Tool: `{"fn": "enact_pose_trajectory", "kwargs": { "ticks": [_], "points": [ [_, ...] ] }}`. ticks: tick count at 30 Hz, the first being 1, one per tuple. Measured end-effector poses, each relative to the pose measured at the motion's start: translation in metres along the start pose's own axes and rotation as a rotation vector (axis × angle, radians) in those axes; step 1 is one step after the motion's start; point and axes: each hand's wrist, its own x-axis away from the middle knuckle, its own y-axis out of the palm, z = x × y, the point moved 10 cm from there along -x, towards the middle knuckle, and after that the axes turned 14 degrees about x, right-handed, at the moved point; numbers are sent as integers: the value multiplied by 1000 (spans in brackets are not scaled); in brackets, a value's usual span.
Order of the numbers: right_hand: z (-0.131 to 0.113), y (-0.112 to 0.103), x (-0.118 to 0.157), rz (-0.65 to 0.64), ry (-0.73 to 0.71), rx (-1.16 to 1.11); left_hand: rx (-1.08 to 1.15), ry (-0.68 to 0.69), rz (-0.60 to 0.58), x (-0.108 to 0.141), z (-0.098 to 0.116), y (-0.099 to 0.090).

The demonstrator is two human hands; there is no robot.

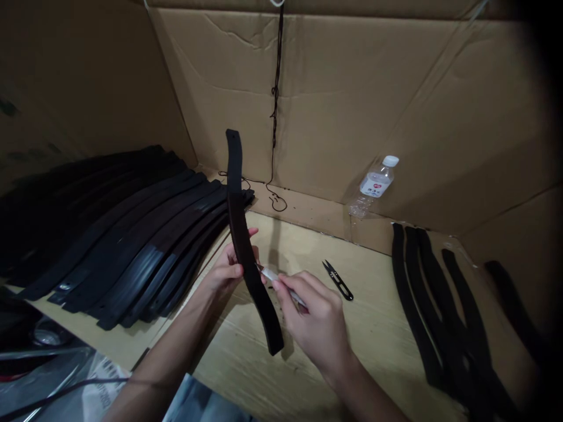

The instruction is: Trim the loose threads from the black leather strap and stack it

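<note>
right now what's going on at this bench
A person holds a dark strap upright in the left hand. The right hand holds a small blade, its tip at the strap's edge. A pile of straps lies to the left, and a few more to the right. Snips lie on the cardboard top, and a bottle leans against the back wall.

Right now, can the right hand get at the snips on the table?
Probably yes: the snips lie in the open just beyond the right hand, nothing between. But that hand grips a small blade against the strap.
</note>
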Motion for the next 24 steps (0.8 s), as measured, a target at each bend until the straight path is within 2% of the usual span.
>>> {"fn": "enact_pose_trajectory", "kwargs": {
  "ticks": [4,12,24],
  "points": [
    [2,-1,-1,-32,29,-9,12,-83,-106,2,-10,6],
    [4,0,-1,-70,56,-32,44,-119,-200,3,-15,11],
    [3,6,1,-125,38,-25,35,-130,-177,4,-15,8]
  ]
}}
